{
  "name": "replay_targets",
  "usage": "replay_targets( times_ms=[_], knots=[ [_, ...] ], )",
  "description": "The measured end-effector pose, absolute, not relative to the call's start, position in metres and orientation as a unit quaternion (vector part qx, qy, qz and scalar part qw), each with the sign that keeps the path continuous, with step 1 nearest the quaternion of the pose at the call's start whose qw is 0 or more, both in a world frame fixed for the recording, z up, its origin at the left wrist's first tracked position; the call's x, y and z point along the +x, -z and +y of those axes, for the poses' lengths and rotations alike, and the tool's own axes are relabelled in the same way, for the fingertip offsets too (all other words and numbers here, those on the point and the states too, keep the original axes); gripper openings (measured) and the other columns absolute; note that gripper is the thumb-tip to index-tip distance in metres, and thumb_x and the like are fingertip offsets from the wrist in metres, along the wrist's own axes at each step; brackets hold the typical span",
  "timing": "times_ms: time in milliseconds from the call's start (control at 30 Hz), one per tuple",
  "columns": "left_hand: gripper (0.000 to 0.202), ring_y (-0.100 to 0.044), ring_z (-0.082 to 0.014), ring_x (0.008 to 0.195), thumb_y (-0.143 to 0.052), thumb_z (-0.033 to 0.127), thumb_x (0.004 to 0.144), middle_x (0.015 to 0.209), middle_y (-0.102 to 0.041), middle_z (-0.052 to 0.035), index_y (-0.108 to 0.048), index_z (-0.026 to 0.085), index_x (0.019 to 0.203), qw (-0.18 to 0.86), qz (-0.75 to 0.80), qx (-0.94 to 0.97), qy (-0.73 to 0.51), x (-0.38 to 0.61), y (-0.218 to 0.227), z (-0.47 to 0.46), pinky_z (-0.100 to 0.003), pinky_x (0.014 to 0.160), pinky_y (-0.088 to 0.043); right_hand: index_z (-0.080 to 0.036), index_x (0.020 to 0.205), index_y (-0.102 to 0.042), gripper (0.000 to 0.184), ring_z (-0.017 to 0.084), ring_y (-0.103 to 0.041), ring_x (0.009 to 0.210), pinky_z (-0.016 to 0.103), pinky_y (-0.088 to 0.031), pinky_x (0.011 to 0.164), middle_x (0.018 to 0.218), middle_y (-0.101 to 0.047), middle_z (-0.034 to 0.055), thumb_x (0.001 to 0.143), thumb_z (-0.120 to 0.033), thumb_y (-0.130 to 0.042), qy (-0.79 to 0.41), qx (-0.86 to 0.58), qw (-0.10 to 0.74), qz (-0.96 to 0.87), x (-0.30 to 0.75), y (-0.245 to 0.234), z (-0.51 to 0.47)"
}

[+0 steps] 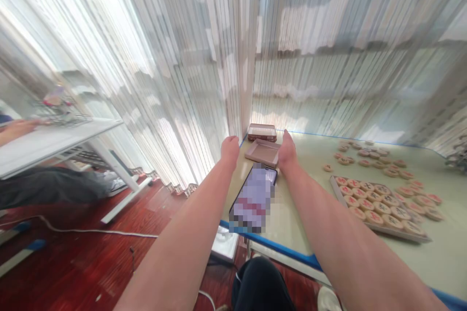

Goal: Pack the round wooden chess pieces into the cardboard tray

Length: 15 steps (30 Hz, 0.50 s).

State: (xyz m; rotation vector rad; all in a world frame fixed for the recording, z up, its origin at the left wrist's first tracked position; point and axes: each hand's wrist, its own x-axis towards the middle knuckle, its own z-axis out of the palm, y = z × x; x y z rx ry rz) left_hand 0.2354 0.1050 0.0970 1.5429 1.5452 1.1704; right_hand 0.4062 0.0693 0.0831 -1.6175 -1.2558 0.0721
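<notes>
My left hand is held just beyond the table's left edge, its fingers curled in, with nothing seen in it. A gap separates it from a shallow brown box tray. At the tray's right side my right hand is raised with fingers stretched out. It overlaps the tray's right end; whether it touches cannot be made out. Behind the tray stands another shallow box with a dark red side. A phone with a blurred-out screen lies between my forearms, close to the table's front edge.
Right of my forearm, a tray holds rows of round Chinese chess pieces. More loose pieces lie scattered around it. Curtains hang behind the table. At left, another person's hand rests by a white table.
</notes>
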Motion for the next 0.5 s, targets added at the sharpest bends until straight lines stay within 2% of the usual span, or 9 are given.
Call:
replay_targets(
  times_ms=[167, 233, 367, 500],
  knots=[
    [0.041, -0.054, -0.0155, 0.103, -0.041, 0.036, 0.081, 0.120, -0.055, -0.0052, -0.051, 0.020, 0.117, 0.394, 0.512, 0.581, -0.495, 0.254, -0.099, 0.136, -0.027, 0.084, -0.044, -0.007, 0.128, -0.043, 0.052, 0.018, -0.036, 0.125, 0.030, -0.027, 0.103, 0.133, -0.044, 0.0132, 0.092, -0.031, -0.013, -0.061, -0.647, 0.521, -0.553, 0.409, -0.084, 0.066],
    [0.040, -0.052, -0.0162, 0.107, -0.039, 0.038, 0.083, 0.122, -0.055, -0.0047, -0.053, 0.020, 0.115, 0.360, 0.482, 0.608, -0.518, 0.256, -0.094, 0.144, -0.029, 0.090, -0.041, -0.008, 0.128, -0.042, 0.053, 0.017, -0.034, 0.126, 0.033, -0.024, 0.105, 0.134, -0.043, 0.0127, 0.092, -0.032, -0.013, -0.071, -0.647, 0.513, -0.560, 0.407, -0.086, 0.066],
    [0.039, -0.047, -0.0212, 0.115, -0.040, 0.043, 0.083, 0.121, -0.056, -0.0061, -0.062, 0.019, 0.105, 0.242, 0.451, 0.701, -0.496, 0.256, -0.082, 0.148, -0.034, 0.100, -0.032, -0.006, 0.126, -0.044, 0.052, 0.019, -0.030, 0.129, 0.041, -0.010, 0.109, 0.134, -0.042, 0.0145, 0.091, -0.031, -0.015, -0.060, -0.658, 0.490, -0.569, 0.404, -0.084, 0.072],
    [0.043, -0.049, -0.0240, 0.112, -0.042, 0.047, 0.082, 0.118, -0.059, -0.0064, -0.060, 0.021, 0.111, 0.262, 0.414, 0.741, -0.459, 0.259, -0.080, 0.143, -0.035, 0.097, -0.033, -0.011, 0.121, -0.050, 0.048, 0.020, -0.033, 0.128, 0.045, -0.012, 0.108, 0.132, -0.045, 0.0138, 0.091, -0.028, -0.017, -0.045, -0.651, 0.467, -0.596, 0.406, -0.079, 0.078]
  ],
)
